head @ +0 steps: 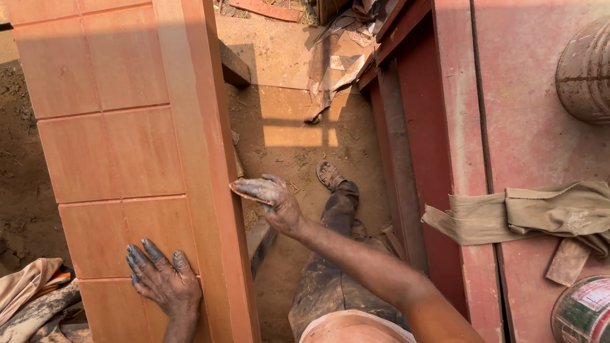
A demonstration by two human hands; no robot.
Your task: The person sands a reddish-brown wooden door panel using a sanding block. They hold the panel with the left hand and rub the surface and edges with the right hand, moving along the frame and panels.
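A reddish-brown wooden panel door (121, 146) lies flat at the left, its long edge running down the middle of the view. My left hand (164, 279), fingers dark with stain, rests flat and spread on a lower panel of the door. My right hand (270, 200) presses a small folded piece of sandpaper (244, 192) against the door's side edge. My leg in dirty trousers and a sandalled foot (327, 174) show below, on the sandy ground.
A dark red wooden frame (419, 159) stands at the right with a khaki cloth (540, 213) draped over it. A round tin (583, 311) and a grey drum (588, 70) sit at the right. Scrap paper and wood (337, 63) litter the ground behind. Cloth (32, 298) lies bottom left.
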